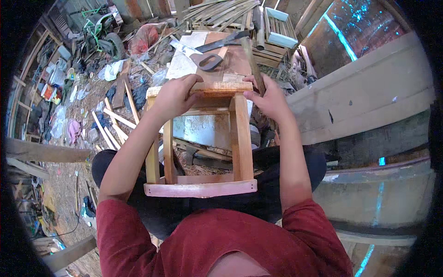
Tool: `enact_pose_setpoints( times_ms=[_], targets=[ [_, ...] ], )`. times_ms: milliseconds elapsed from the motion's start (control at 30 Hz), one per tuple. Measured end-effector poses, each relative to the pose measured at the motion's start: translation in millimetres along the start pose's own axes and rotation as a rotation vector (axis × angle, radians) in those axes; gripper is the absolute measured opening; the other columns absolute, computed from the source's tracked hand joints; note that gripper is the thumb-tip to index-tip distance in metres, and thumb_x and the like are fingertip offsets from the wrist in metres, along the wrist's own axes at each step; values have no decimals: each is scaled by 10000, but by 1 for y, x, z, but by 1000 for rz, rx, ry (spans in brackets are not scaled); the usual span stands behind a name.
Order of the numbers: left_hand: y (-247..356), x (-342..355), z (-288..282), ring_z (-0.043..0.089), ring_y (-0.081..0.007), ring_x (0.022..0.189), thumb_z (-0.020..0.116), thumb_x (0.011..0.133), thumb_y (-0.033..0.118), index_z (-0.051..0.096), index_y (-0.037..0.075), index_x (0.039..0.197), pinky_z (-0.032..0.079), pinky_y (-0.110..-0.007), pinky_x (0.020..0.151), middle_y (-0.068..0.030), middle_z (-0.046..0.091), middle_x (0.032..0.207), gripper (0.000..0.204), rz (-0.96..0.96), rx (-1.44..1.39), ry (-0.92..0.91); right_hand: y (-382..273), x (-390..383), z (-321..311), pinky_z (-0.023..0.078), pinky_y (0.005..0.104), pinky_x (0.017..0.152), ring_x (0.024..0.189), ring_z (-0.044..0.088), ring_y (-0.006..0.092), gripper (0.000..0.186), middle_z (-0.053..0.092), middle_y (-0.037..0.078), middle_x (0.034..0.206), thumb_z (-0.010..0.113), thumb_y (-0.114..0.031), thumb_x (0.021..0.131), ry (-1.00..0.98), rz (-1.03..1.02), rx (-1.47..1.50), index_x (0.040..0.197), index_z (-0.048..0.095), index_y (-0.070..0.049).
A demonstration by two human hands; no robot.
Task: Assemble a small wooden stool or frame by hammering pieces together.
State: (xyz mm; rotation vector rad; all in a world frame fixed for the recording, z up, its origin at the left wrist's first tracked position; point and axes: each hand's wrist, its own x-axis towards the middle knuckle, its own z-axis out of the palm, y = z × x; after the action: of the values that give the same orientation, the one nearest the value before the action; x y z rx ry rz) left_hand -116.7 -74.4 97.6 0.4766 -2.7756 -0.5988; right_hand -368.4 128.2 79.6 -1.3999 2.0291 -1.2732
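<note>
A wooden box-like frame (242, 138) of light slats, with a pale pinkish rail along its near end, sits over my dark-trousered legs. My left hand (177, 97) grips the left part of its far top rail, fingers curled over it. My right hand (268, 98) is closed at that rail's right corner, thumb on the wood. A wooden stick or handle (253, 60) rises beside its fingers; whether they hold it too is unclear. Beyond, a handsaw with a black handle (211, 62) lies on a worktop of boards (180, 67), beside a long dark object (224, 41).
Loose wooden slats (113, 120) and mixed litter lie on the ground at left, with a green bicycle (97, 30) behind. A pile of slats (217, 14) and slatted crates (279, 30) stand at the back. A long pale board (355, 87) runs along my right.
</note>
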Motion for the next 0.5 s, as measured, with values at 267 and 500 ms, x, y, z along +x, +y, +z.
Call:
enact_pose_setpoints(
  times_ms=[267,500],
  targets=[
    [12,3,-2,697,-431,997,745,912,150,598,64,1260,546,-516,854,-205,709,1045,387,37,116,25,35,2,7,579,308,963,1081,689,142,374,726,59,1164,792,18,942,-16,17,286,1294,673,-24],
    [34,23,12,651,-438,1151,722,924,140,565,86,1309,527,-525,959,-189,689,1208,419,153,119,94,47,0,15,568,330,982,1096,703,164,379,739,81,1190,805,-5,941,40,-54,294,1295,670,-8]
  ],
)
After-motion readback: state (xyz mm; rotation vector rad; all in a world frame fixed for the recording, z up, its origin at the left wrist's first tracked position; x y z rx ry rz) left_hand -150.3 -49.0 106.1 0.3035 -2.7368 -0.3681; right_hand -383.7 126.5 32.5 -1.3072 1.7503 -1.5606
